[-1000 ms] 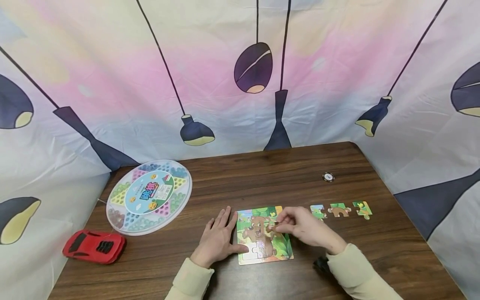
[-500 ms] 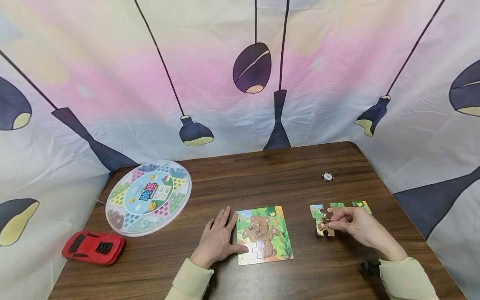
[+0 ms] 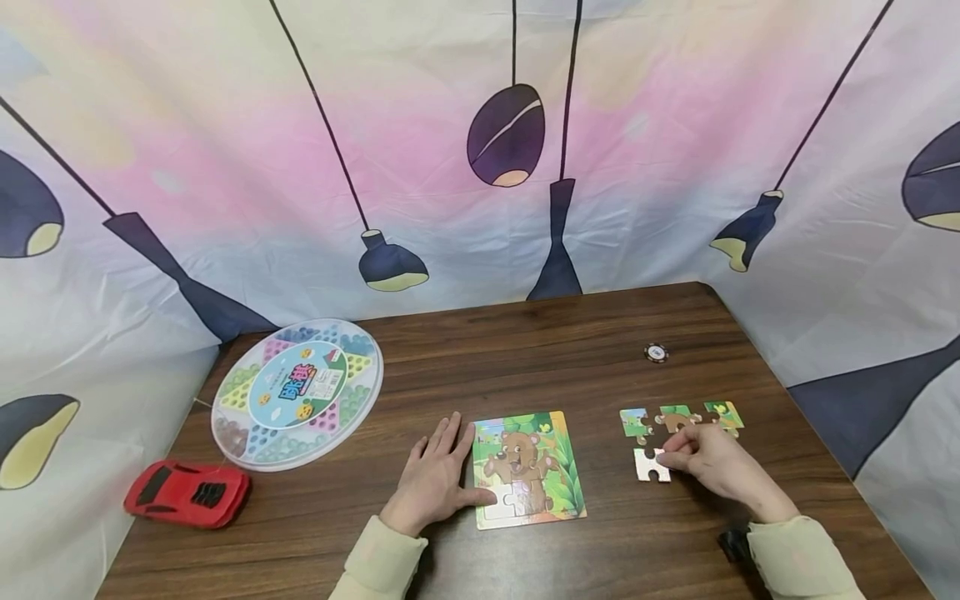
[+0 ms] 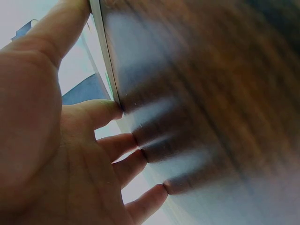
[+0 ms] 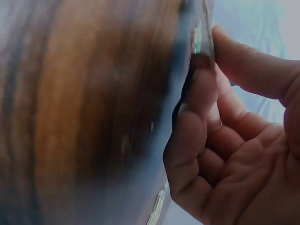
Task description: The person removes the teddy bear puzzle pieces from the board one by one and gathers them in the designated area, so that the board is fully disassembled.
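Note:
A square jigsaw puzzle (image 3: 517, 458) with a brown bear picture lies at the centre of the table. My left hand (image 3: 433, 483) lies spread along its left side, fingers straight, the thumb over the puzzle's lower left corner. In the left wrist view the fingertips (image 4: 145, 157) touch the tabletop. To the right, my right hand (image 3: 712, 467) pinches a jigsaw piece (image 3: 649, 467) between thumb and forefinger; light glare whitens its face in the head view. The right wrist view shows this piece (image 5: 209, 35) edge-on at the thumb tip.
Three loose jigsaw pieces (image 3: 634, 422) lie in a row just beyond my right hand, partly covered by it. A black-and-white chip (image 3: 656, 353) sits farther back. At left are a round Chinese checkers set (image 3: 297, 394) and a red toy car (image 3: 187, 493).
My right hand has moved right from the puzzle to beside the loose pieces, carrying a jigsaw piece, then slightly towards me, tilting it into glare. My left hand has stayed put.

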